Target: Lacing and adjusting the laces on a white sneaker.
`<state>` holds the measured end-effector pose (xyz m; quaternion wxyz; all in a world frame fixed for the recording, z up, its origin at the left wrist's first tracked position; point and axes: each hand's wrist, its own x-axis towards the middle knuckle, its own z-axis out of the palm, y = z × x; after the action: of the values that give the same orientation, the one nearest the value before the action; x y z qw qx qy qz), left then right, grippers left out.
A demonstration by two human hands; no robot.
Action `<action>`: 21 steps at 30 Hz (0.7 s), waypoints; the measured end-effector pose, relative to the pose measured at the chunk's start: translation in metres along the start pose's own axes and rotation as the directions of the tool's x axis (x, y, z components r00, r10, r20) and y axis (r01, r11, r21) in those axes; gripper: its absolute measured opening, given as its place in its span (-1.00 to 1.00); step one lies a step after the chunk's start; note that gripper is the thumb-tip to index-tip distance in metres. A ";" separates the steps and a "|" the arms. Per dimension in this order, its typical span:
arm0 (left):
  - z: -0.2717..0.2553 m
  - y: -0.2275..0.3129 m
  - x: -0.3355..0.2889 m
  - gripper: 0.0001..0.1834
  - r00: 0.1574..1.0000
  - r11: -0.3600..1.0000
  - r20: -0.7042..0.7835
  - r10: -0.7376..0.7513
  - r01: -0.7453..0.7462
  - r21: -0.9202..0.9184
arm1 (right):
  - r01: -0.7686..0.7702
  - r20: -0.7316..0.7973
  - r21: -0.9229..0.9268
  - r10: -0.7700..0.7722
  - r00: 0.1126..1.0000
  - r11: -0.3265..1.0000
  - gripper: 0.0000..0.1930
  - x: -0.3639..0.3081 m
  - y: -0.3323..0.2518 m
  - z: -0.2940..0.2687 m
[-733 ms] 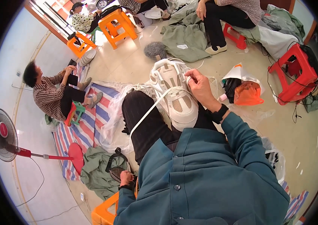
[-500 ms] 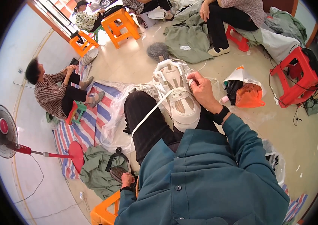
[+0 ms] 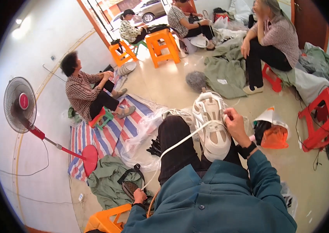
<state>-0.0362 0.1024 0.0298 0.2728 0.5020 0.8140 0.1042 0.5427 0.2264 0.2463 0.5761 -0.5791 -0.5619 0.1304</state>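
Observation:
A white sneaker (image 3: 215,145) with beige mesh panels rests on my lap, its toe toward me. A long white shoelace (image 3: 178,142) wraps across its upper and runs taut down to the left. My left hand (image 3: 139,195), low beside my hip, is closed on the far length of that lace. At the sneaker's right side my right hand (image 3: 236,125) pinches a lace by the eyelets; the exact bit between its fingertips is partly hidden. Another white shoe (image 3: 179,113) shows beyond my left knee.
A red stand fan (image 3: 90,160) and a striped sheet (image 3: 98,138) lie to the left. Green cloth (image 3: 106,174) and an orange stool (image 3: 108,219) are beside me. On the right are a white bag (image 3: 269,116) and a red stool (image 3: 321,118). Several people sit around.
My view has tilted up and turned left, so the scene sits lower and farther right. Both hands keep their holds, with the lace still stretched between the shoe and my left hand.

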 end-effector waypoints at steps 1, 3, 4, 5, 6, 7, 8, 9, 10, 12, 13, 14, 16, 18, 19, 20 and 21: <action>0.001 -0.019 0.002 -0.85 0.991 0.992 -0.085 0.107 -0.102 0.072 | -0.121 0.028 0.090 0.119 0.992 0.989 -0.92 0.001 0.000 0.006; -0.004 0.017 0.004 -0.85 0.983 0.986 -0.108 0.146 -0.154 -0.067 | -0.148 0.037 0.139 0.144 0.989 0.979 -0.94 -0.001 0.014 0.006; -0.016 0.044 0.001 -0.86 0.976 0.963 -0.134 0.174 -0.197 -0.182 | -0.193 0.052 0.200 0.186 0.981 0.961 -0.95 -0.002 0.018 0.005; -0.021 0.049 0.003 -0.86 0.955 0.954 -0.189 0.227 -0.258 -0.154 | -0.180 0.077 0.214 0.167 0.983 0.960 -0.95 0.000 0.015 0.007; -0.023 0.054 0.008 -0.86 0.930 0.941 -0.237 0.281 -0.316 -0.125 | -0.157 0.072 0.152 0.147 0.986 0.976 -0.95 0.002 0.011 0.007; -0.030 0.077 0.010 -0.87 0.924 0.906 -0.234 0.303 -0.355 -0.231 | -0.133 0.058 0.087 0.128 0.990 0.987 -0.95 0.002 0.012 0.007; -0.041 0.115 0.010 -0.87 0.914 0.858 -0.229 0.335 -0.396 -0.327 | -0.124 0.036 0.034 0.122 0.992 0.992 -0.93 0.000 0.020 0.005; -0.054 0.147 0.005 -0.87 0.893 0.859 -0.270 0.361 -0.431 -0.277 | -0.111 0.051 0.045 0.109 0.993 0.993 -0.93 -0.002 0.016 0.004; -0.052 0.157 0.010 -0.85 0.890 0.804 -0.315 0.330 -0.440 -0.400 | -0.119 0.048 0.045 0.117 0.992 0.992 -0.92 -0.001 0.004 0.002; -0.071 0.206 -0.004 -0.84 0.863 0.751 -0.316 0.395 -0.501 -0.431 | -0.123 0.050 0.037 0.121 0.991 0.992 -0.91 -0.003 0.004 0.000; -0.078 0.227 -0.013 -0.85 0.838 0.709 -0.337 0.429 -0.544 -0.449 | -0.142 0.070 0.086 0.136 0.988 0.986 -0.91 -0.003 0.009 0.001; -0.083 0.247 -0.021 -0.86 0.809 0.663 -0.356 0.467 -0.587 -0.465 | -0.164 0.086 0.131 0.154 0.984 0.978 -0.92 -0.003 0.011 0.001; -0.089 0.282 -0.032 -0.85 0.787 0.599 -0.324 0.525 -0.612 -0.516 | -0.197 0.112 0.177 0.179 0.977 0.964 -0.92 -0.004 0.004 -0.002; -0.096 0.322 -0.041 -0.86 0.714 0.510 -0.286 0.639 -0.672 -0.537 | -0.251 0.121 0.214 0.230 0.966 0.944 -0.93 -0.005 0.006 -0.002; -0.099 0.341 -0.047 -0.89 0.675 0.487 -0.281 0.682 -0.706 -0.514 | -0.154 0.081 0.150 0.143 0.986 0.977 -0.93 -0.004 0.014 0.000; -0.101 0.357 -0.051 -0.89 0.662 0.454 -0.273 0.698 -0.704 -0.546 | -0.064 0.051 0.074 0.060 0.997 0.995 -0.93 -0.004 0.019 -0.002; -0.099 0.374 -0.054 -0.89 0.650 0.423 -0.252 0.717 -0.693 -0.583 | -0.040 0.050 0.102 0.035 0.998 0.994 -0.94 -0.002 0.014 -0.002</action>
<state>0.2128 0.2431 0.2964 0.3703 0.6737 0.4367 0.4673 0.5510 0.2280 0.2344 0.5888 -0.5560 -0.5571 0.1838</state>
